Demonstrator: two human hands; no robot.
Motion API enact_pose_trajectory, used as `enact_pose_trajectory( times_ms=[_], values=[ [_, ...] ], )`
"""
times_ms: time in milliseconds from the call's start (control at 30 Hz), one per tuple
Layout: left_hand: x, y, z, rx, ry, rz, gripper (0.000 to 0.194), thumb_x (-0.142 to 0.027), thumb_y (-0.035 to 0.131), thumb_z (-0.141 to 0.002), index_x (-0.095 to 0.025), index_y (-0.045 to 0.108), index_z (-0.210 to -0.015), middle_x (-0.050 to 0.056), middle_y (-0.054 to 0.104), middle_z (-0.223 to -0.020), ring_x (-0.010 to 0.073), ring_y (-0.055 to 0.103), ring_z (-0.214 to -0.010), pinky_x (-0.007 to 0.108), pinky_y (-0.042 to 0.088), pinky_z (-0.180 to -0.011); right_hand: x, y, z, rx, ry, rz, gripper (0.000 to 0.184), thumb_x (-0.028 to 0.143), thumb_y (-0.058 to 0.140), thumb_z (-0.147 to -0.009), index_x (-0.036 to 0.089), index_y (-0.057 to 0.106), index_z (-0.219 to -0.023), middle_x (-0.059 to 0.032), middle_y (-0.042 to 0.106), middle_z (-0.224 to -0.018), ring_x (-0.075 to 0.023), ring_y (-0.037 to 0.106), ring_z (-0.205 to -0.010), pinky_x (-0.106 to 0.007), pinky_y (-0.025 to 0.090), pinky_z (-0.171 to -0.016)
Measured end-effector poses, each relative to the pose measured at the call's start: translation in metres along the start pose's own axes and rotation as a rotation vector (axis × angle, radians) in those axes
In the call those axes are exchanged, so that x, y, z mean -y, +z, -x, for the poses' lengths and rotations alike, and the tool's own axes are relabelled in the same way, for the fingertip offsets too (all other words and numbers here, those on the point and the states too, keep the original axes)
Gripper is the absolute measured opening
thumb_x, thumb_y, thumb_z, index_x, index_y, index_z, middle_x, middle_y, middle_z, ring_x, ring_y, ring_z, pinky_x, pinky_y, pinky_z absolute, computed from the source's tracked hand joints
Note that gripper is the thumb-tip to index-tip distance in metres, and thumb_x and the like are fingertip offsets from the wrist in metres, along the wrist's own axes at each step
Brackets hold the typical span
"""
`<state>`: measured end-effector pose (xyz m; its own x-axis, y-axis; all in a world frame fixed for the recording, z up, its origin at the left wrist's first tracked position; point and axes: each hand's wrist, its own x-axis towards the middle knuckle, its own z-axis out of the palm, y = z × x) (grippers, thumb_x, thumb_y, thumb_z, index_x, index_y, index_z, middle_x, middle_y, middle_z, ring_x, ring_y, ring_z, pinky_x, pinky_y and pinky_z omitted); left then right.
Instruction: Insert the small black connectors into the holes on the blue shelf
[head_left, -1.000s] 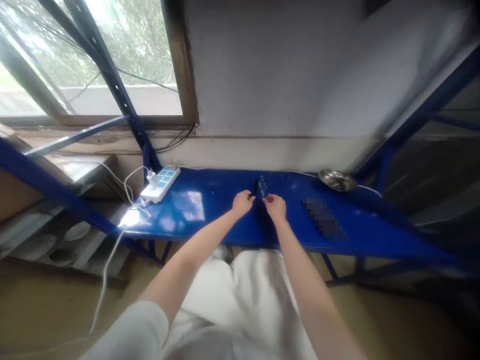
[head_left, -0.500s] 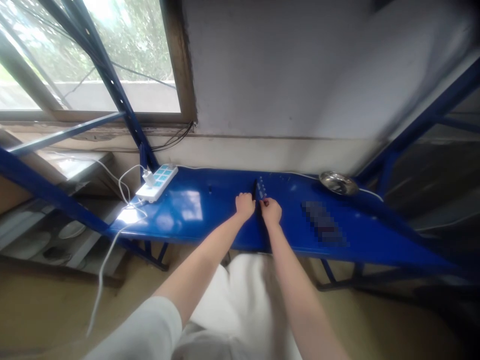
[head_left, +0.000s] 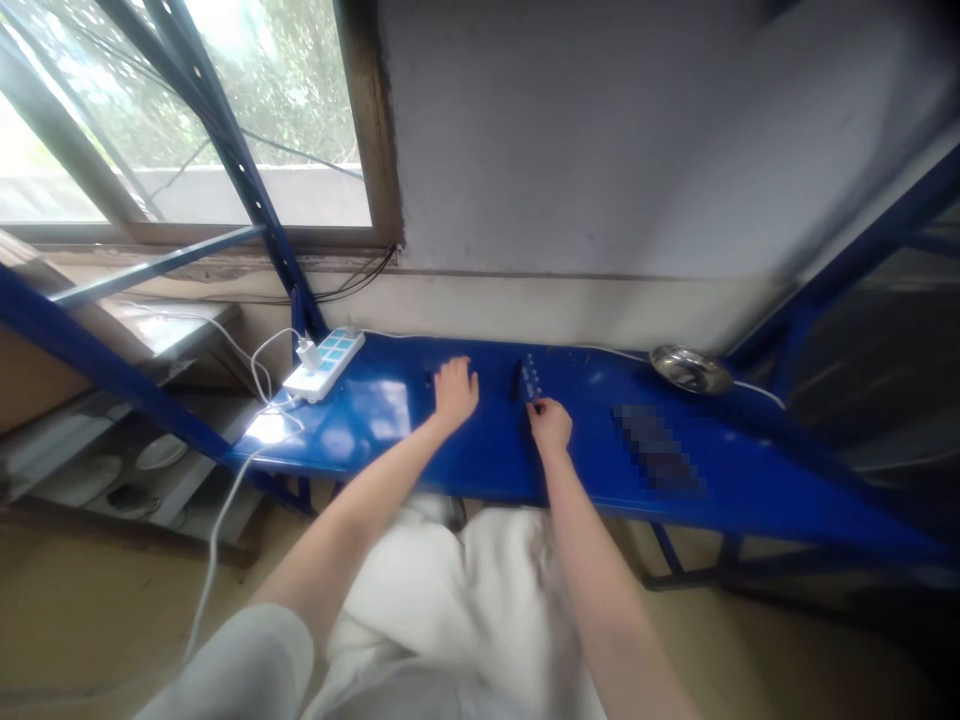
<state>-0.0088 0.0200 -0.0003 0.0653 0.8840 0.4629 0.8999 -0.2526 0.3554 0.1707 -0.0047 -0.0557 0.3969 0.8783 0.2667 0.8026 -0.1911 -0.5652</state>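
Note:
My left hand (head_left: 456, 392) is over the blue table with its fingers apart and nothing in them. Just left of its fingertips lies a small dark piece (head_left: 428, 378), too small to name. My right hand (head_left: 552, 428) is closed, thumb and finger pinched at the near end of a clear strip with several round bumps (head_left: 531, 374). A thin black bar-like thing (head_left: 517, 378) lies close along the strip's left side; whether they touch I cannot tell. Any dark bit between the right fingertips is too small to make out.
On the blue table (head_left: 480, 465), a white power strip (head_left: 324, 366) with a plugged-in charger stands at the left. A shiny metal dish (head_left: 690, 369) is at the back right. A blurred-out dark object (head_left: 656, 448) lies right of my right hand. Tiny bits (head_left: 574, 357) lie near the back edge.
My left hand has moved left, away from the black bar and my right hand, and its fingers have opened. My right hand keeps its pinch on the clear strip.

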Motion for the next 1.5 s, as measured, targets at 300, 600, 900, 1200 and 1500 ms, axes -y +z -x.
enact_pose_trajectory(
  times_ms=[300, 600, 900, 1200, 1500],
  values=[
    [0.079, -0.035, -0.020, 0.128, 0.100, -0.294, 0.044, -0.035, 0.024, -0.090, -0.018, 0.038, -0.128, 0.014, 0.050, -0.120, 0.0273, 0.046, -0.106, 0.041, 0.034, -0.088, 0.008, -0.007, 0.007, -0.082, 0.078, -0.179, 0.036, 0.033, 0.045, -0.075, 0.012, 0.057, -0.102, -0.0061, 0.061, -0.074, -0.0190, 0.056, -0.071, -0.028, 0.040, -0.067],
    [0.077, -0.021, -0.014, 0.328, -0.265, 0.092, 0.021, -0.018, 0.042, -0.084, -0.015, 0.052, -0.102, 0.011, 0.063, -0.086, 0.0180, 0.059, -0.079, 0.027, 0.041, -0.071, 0.015, -0.019, 0.022, -0.345, 0.040, -0.337, 0.032, 0.038, 0.031, -0.085, 0.014, 0.051, -0.094, -0.0086, 0.060, -0.080, -0.0174, 0.054, -0.073, -0.027, 0.040, -0.069],
    [0.004, -0.050, 0.008, 0.312, -0.394, 1.118, 0.010, -0.018, 0.040, -0.086, -0.014, 0.049, -0.085, -0.001, 0.059, -0.060, 0.0053, 0.049, -0.041, 0.017, 0.030, -0.042, 0.095, -0.032, 0.041, 0.178, -0.045, -0.579, 0.058, 0.059, 0.015, -0.084, 0.019, 0.048, -0.060, -0.0023, 0.054, -0.060, -0.0142, 0.049, -0.057, -0.025, 0.037, -0.058],
    [-0.005, -0.079, 0.032, 0.177, -0.410, 1.238, 0.018, -0.031, 0.046, -0.084, -0.014, 0.050, -0.084, -0.002, 0.055, -0.058, 0.0036, 0.046, -0.040, 0.016, 0.032, -0.041, 0.123, -0.046, 0.054, 0.242, -0.230, -0.762, 0.047, 0.057, 0.032, -0.083, 0.019, 0.048, -0.060, 0.0005, 0.052, -0.058, -0.0121, 0.047, -0.057, -0.023, 0.038, -0.056],
    [0.006, -0.079, 0.043, 0.142, -0.394, 1.289, 0.026, -0.029, 0.063, -0.069, -0.014, 0.056, -0.089, 0.000, 0.059, -0.068, 0.0035, 0.048, -0.044, 0.017, 0.036, -0.044, 0.110, -0.048, 0.049, 0.192, -0.498, -0.459, 0.020, 0.032, 0.045, -0.081, 0.019, 0.061, -0.083, -0.0041, 0.063, -0.085, -0.0156, 0.056, -0.076, -0.029, 0.043, -0.073]
  ],
)
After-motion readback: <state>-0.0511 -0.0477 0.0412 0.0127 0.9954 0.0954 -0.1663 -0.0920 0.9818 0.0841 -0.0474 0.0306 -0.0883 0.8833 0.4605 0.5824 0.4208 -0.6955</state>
